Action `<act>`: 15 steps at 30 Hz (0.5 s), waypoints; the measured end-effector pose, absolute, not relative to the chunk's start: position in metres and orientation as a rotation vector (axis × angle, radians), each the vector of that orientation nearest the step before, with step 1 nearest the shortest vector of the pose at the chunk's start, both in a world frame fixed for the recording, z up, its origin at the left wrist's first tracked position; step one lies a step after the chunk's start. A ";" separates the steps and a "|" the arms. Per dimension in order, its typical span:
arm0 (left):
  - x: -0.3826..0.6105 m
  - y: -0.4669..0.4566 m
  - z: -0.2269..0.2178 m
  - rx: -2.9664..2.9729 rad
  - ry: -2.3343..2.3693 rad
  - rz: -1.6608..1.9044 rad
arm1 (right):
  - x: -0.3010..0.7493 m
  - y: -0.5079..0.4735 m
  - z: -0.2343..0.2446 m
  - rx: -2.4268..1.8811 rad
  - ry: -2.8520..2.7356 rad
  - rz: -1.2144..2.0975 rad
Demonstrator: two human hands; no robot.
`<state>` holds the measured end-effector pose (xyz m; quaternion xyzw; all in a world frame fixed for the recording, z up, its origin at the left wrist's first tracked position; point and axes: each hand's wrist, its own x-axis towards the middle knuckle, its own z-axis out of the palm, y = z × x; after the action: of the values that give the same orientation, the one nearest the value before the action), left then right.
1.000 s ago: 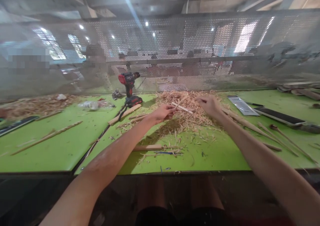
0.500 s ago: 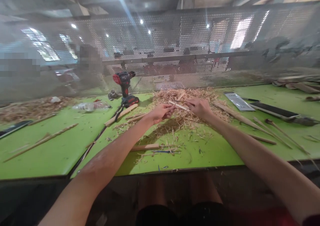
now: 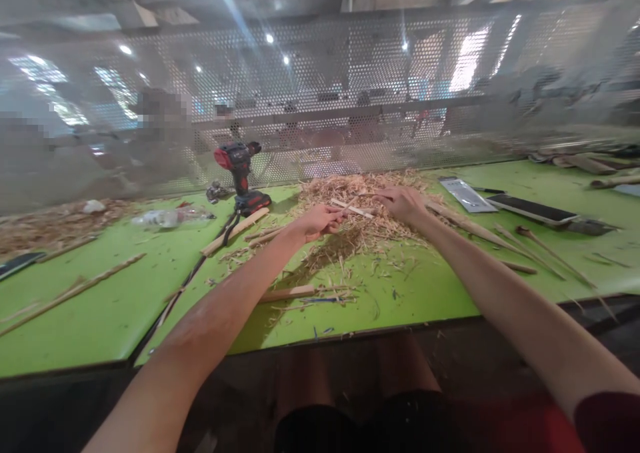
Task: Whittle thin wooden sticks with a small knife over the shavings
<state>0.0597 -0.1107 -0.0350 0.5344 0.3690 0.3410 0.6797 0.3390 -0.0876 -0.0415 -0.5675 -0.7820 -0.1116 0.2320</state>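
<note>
My left hand point(image 3: 321, 221) is closed in a pinch on a thin wooden stick point(image 3: 351, 203) that slants up to the right. To its right, my right hand point(image 3: 401, 204) is closed around a slim, dark, knife-like tool point(image 3: 371, 195), whose end points left toward the stick. Its exact kind is too small to tell. A pale flat wooden strip point(image 3: 361, 212) shows between the hands, over the shavings. Both hands are above a heap of curly wood shavings point(image 3: 335, 187) on a green tabletop point(image 3: 400, 299).
A cordless drill point(image 3: 241, 176) stands at back left beside a clear plastic bottle point(image 3: 173, 217). A wooden block point(image 3: 287, 293) lies in front. To the right are a flat packet point(image 3: 467, 195), a dark slab point(image 3: 533, 208) and long sticks point(image 3: 480, 229). A perforated screen point(image 3: 320, 126) closes the back.
My right hand has drawn a little to the right, away from the left hand, with the tool. The left hand keeps its pinch. The whole view has shifted slightly.
</note>
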 end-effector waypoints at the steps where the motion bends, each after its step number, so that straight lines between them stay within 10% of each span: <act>1: 0.060 -0.110 -0.034 1.202 0.839 0.764 | 0.338 -0.089 -0.040 -1.567 -2.169 -0.299; 15: 0.032 -0.103 -0.024 1.366 0.804 0.700 | 0.381 -0.088 -0.014 -1.947 -1.559 -0.329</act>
<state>0.0322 -0.1028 -0.0241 0.6007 0.3534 0.3077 0.6477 0.3815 -0.0881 -0.0139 -0.7363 -0.5896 -0.1244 0.3078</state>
